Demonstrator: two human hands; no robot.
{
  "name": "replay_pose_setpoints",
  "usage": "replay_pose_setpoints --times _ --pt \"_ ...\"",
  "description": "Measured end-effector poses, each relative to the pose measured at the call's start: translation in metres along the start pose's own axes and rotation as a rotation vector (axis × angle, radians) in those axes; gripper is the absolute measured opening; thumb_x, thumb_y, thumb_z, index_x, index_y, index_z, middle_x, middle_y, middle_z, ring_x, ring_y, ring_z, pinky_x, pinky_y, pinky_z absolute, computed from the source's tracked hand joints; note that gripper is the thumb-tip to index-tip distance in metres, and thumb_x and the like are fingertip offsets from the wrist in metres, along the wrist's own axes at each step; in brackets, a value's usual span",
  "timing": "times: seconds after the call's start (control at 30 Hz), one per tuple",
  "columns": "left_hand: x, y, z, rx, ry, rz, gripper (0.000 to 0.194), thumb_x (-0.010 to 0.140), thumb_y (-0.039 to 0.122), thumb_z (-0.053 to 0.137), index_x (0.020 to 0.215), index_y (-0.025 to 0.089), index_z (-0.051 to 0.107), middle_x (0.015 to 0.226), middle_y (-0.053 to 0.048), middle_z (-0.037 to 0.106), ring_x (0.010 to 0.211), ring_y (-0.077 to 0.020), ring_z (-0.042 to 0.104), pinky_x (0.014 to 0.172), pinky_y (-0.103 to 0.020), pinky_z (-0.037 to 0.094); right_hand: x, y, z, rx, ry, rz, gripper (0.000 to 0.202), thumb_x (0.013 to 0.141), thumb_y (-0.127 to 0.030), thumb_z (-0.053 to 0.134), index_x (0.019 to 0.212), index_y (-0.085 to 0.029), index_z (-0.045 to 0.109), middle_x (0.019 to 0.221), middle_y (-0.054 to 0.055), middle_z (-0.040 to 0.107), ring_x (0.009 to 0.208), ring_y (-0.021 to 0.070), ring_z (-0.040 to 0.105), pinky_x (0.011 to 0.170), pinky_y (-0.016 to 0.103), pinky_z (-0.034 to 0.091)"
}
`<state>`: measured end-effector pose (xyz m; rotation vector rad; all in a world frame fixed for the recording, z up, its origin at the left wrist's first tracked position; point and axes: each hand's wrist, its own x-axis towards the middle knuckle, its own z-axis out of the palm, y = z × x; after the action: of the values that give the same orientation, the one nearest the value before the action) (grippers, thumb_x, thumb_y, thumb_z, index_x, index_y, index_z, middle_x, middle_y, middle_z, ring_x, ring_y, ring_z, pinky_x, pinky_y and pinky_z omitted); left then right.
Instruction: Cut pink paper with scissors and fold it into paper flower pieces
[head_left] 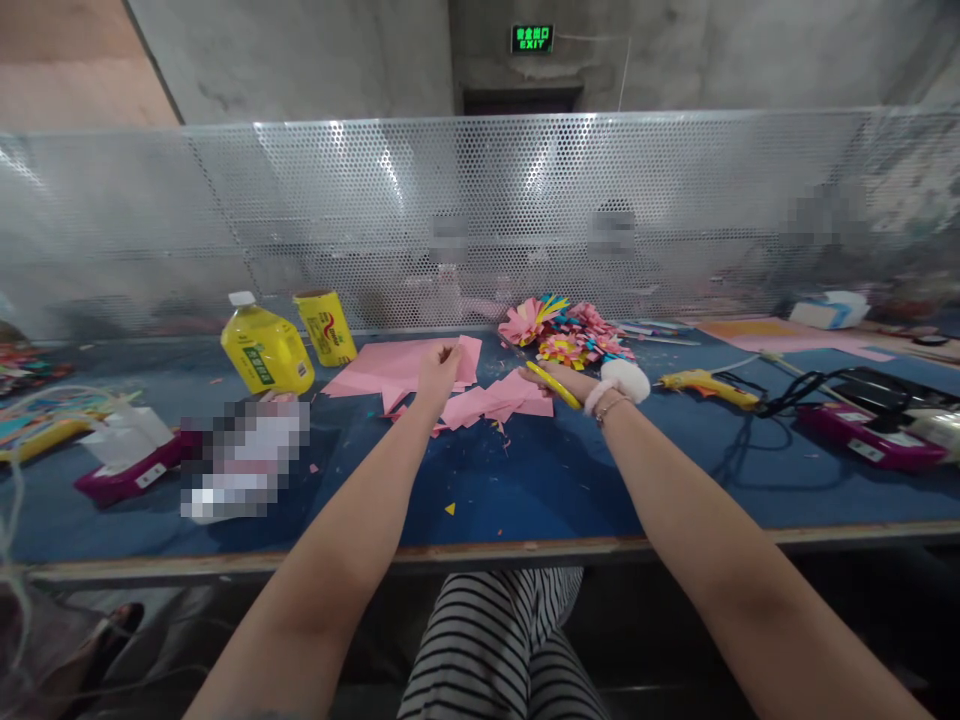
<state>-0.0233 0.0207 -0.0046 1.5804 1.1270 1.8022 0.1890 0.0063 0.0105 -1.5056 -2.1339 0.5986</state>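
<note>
My left hand (439, 370) is closed, its fingers pinching a piece of pink paper (468, 358) over the table. Larger pink sheets (375, 366) lie behind and to the left of it. Between my hands, cut pink paper pieces (491, 401) are spread in a loose row. My right hand (576, 382) is wrapped round yellow-handled scissors (553, 385), whose blades point away and to the left. Just beyond the scissors sits a heap of pink, yellow and blue paper flowers (574, 332).
A yellow liquid bottle (266, 350) and a yellow can (325, 328) stand at left. A yellow glue gun (709, 387) with cables lies at right, near a purple power strip (870, 435). A perforated metal screen (375, 220) closes the table's back.
</note>
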Motion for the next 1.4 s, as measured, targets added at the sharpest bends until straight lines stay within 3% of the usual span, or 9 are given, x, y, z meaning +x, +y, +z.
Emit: replay_pose_setpoints --times 0.2,0.47,1.0,1.17,1.3,1.4 --pt "-0.004 0.009 -0.001 0.017 -0.182 0.052 0.016 0.076 0.032 0.046 0.074 0.016 0.048 0.046 0.006 0.039 0.039 -0.0059 0.035 0.040 -0.018 0.028 -0.008 -0.013 0.004 0.319 -0.123 -0.090 0.043 0.065 -0.057 0.054 0.073 -0.015 0.045 0.063 -0.003 0.042 0.047 0.0040 0.037 0.045 0.017 0.036" --pt "-0.007 0.012 -0.001 0.096 -0.166 0.085 0.011 0.074 0.026 0.047 0.072 0.016 0.051 0.047 0.006 0.042 0.038 -0.0044 0.035 0.039 -0.017 0.028 -0.008 -0.014 0.009 0.562 -0.252 -0.018 0.040 0.067 -0.052 0.057 0.068 -0.016 0.039 0.057 -0.005 0.037 0.039 0.0012 0.032 0.035 0.015 0.028" --pt "-0.008 0.015 0.002 -0.041 -0.242 -0.027 0.017 0.072 0.032 0.048 0.068 0.016 0.052 0.041 0.008 0.034 0.032 -0.0042 0.031 0.034 -0.018 0.027 -0.017 -0.024 0.004 0.555 -0.257 -0.034 0.036 0.072 -0.049 0.053 0.067 -0.016 0.040 0.051 -0.005 0.038 0.036 0.0015 0.030 0.034 0.016 0.026" --pt "-0.007 0.013 0.003 -0.057 -0.218 -0.064 0.016 0.070 0.032 0.050 0.067 0.016 0.051 0.039 0.008 0.035 0.031 -0.0044 0.032 0.034 -0.018 0.028 -0.018 -0.026 0.004 0.528 -0.242 -0.039 0.037 0.073 -0.051 0.051 0.068 -0.016 0.042 0.051 -0.005 0.040 0.036 0.0022 0.032 0.034 0.016 0.027" --pt "-0.006 0.011 0.005 -0.102 -0.224 -0.074 0.016 0.069 0.031 0.050 0.062 0.016 0.049 0.036 0.008 0.034 0.030 -0.0049 0.032 0.033 -0.018 0.027 -0.019 -0.025 0.002 0.466 -0.237 -0.053 0.037 0.075 -0.052 0.048 0.071 -0.015 0.048 0.054 -0.001 0.047 0.043 0.0062 0.042 0.040 0.019 0.035" --pt "-0.007 0.012 0.006 -0.130 -0.230 -0.097 0.016 0.069 0.029 0.050 0.059 0.017 0.047 0.036 0.008 0.033 0.029 -0.0048 0.032 0.032 -0.018 0.026 -0.022 -0.025 -0.002 0.424 -0.246 -0.059 0.032 0.077 -0.045 0.049 0.081 -0.014 0.054 0.072 0.003 0.056 0.062 0.0112 0.053 0.055 0.022 0.044"
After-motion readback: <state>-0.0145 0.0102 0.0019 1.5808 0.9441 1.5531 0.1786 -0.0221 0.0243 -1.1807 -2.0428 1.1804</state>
